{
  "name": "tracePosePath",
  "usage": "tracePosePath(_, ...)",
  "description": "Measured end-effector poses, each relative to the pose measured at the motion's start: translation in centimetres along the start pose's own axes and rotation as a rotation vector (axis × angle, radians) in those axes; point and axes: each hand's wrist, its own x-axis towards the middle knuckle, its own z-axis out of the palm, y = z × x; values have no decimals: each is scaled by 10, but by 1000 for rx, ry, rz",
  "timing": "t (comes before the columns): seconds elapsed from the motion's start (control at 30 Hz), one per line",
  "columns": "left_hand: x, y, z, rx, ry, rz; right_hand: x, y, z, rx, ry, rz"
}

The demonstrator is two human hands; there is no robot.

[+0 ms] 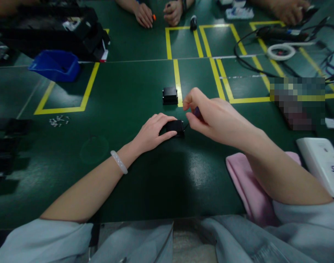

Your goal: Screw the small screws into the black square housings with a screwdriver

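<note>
My left hand [153, 132] rests on the green table and pinches a small black box [175, 127] by its left side, holding it flat on the mat. My right hand [208, 117] hovers just right of that box, fingers curled round a small dark purplish tool [197, 112] whose thin tip points down toward the box's right edge. A second black box [170, 95] stands a little farther back, beside a yellow tape line. My right forearm lies over a pink cloth [246, 186].
A blue bin [55, 65] and black equipment sit at the back left, with small white parts [59, 120] near it. Another person's hands [156, 14] work at the far edge. Cables, a white tape roll [281, 51] and a white device [323, 164] occupy the right.
</note>
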Motion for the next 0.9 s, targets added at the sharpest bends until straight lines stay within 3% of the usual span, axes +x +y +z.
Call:
tracePosePath(0.27, 0, -2, 2, 24, 12, 7, 2, -1, 1, -112, 2, 15)
tracePosePath(0.53, -1, -1, 0, 2, -3, 1, 0, 3, -2, -20, -8, 17)
tracePosePath(0.9, 0, -1, 1, 4, -10, -18, 0, -2, -2, -127, -22, 20)
